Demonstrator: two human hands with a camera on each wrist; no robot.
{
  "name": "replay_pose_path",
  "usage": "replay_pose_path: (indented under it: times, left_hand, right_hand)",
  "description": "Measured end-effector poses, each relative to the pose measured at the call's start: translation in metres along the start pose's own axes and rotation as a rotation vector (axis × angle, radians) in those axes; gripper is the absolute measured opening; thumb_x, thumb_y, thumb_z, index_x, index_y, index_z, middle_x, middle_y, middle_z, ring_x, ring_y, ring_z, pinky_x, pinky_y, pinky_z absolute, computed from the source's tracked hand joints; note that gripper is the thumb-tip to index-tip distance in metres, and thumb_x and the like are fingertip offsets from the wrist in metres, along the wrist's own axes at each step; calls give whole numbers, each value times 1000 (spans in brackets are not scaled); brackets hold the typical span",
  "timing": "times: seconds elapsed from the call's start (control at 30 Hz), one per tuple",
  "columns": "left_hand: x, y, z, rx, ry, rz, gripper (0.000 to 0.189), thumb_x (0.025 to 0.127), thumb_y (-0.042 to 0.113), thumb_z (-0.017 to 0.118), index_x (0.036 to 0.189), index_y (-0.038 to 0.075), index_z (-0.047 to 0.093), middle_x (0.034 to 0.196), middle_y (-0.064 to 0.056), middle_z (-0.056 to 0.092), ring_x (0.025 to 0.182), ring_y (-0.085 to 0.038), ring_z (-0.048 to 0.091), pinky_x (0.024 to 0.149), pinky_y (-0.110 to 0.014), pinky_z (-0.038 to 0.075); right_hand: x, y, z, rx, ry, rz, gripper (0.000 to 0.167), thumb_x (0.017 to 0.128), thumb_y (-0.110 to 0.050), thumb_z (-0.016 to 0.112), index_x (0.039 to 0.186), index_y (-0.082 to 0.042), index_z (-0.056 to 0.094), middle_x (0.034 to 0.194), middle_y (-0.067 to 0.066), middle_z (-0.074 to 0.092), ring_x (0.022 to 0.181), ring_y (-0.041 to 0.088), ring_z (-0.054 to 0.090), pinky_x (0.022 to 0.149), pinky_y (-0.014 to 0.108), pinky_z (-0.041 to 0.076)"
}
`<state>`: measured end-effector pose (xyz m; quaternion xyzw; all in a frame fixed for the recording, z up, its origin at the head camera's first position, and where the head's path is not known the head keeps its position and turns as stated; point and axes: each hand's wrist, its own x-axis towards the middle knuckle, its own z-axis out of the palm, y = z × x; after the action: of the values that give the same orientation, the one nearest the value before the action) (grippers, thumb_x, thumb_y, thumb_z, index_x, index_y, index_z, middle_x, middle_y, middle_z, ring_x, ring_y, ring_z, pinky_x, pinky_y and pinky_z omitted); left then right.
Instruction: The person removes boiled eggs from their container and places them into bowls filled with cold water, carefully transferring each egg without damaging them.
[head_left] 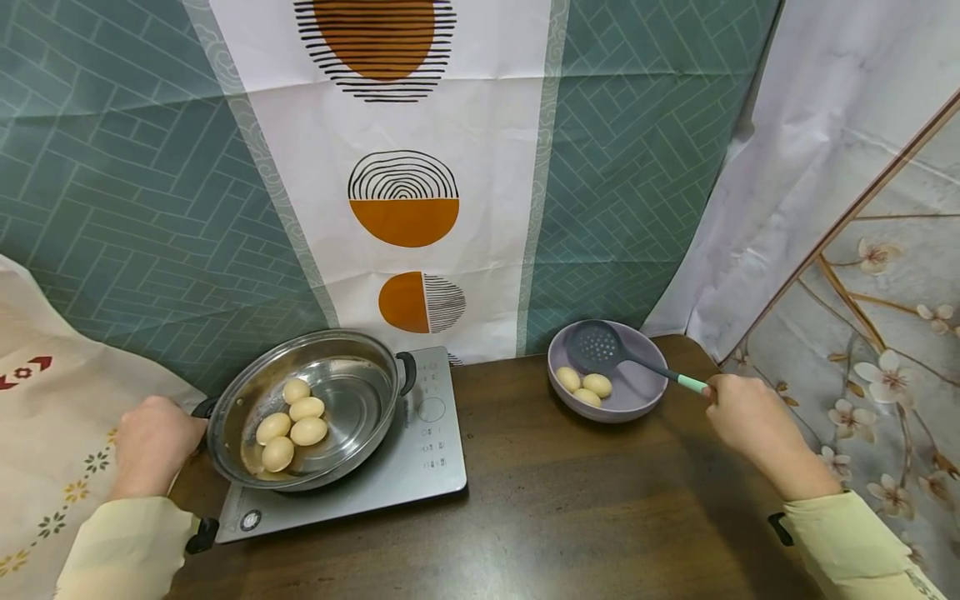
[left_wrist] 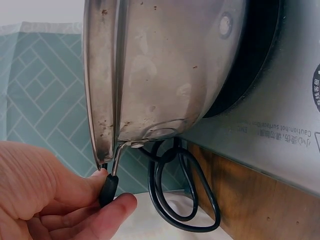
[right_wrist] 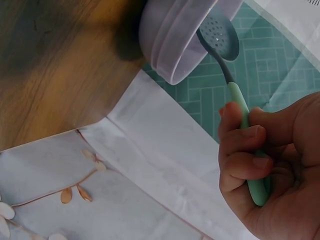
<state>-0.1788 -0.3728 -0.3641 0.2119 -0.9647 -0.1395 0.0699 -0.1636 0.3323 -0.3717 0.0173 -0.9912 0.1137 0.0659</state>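
At the left, a steel pan (head_left: 352, 433) with several eggs (head_left: 308, 431) in it stands on an induction cooktop (head_left: 442, 450). My left hand (head_left: 156, 437) pinches the pan's black side handle (left_wrist: 108, 190) between thumb and fingers. My right hand (head_left: 753, 417) grips the mint-green handle (right_wrist: 239, 102) of a grey slotted skimmer (head_left: 595, 345). The skimmer's perforated head is over the lilac bowl (head_left: 637, 400), on its far side. Three eggs (head_left: 587, 386) lie in that bowl, beside the head, and the head looks bare.
The wooden table (head_left: 555, 492) carries both the cooktop and the bowl. A looped black cord (left_wrist: 210, 200) hangs behind the cooktop near the pan handle. Patterned cloth (head_left: 405, 183) rises behind the table, and a floral sheet (head_left: 885, 375) borders the right side.
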Motion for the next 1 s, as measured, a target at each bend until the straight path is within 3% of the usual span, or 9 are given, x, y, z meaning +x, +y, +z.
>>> replay_pose_path:
  times: [0.27, 0.77, 1.0]
  left_hand:
    - [0, -1, 1, 5, -2, 2, 30, 71, 19, 60, 51, -3, 58, 54, -16, 51, 53, -31, 45, 42, -36, 34]
    - [3, -2, 1, 22, -3, 10, 34, 71, 21, 62, 61, -11, 60, 63, -27, 55, 57, -38, 49, 44, -39, 37]
    - [1, 0, 0, 16, -10, -8, 32, 71, 21, 61, 60, -9, 61, 59, -23, 54, 56, -34, 47, 43, -38, 36]
  right_hand:
    - [2, 2, 1, 8, 7, 8, 18, 81, -7, 53, 92, 0, 65, 67, 8, 58, 57, 24, 47, 52, 40, 38]
    - [1, 1, 0, 33, 8, 33, 21, 90, -12, 49, 94, 1, 65, 64, 7, 54, 57, 24, 45, 51, 39, 35]
    - [2, -4, -3, 59, 54, 60, 25, 91, -14, 49, 102, 2, 65, 72, 12, 61, 62, 27, 52, 54, 42, 38]
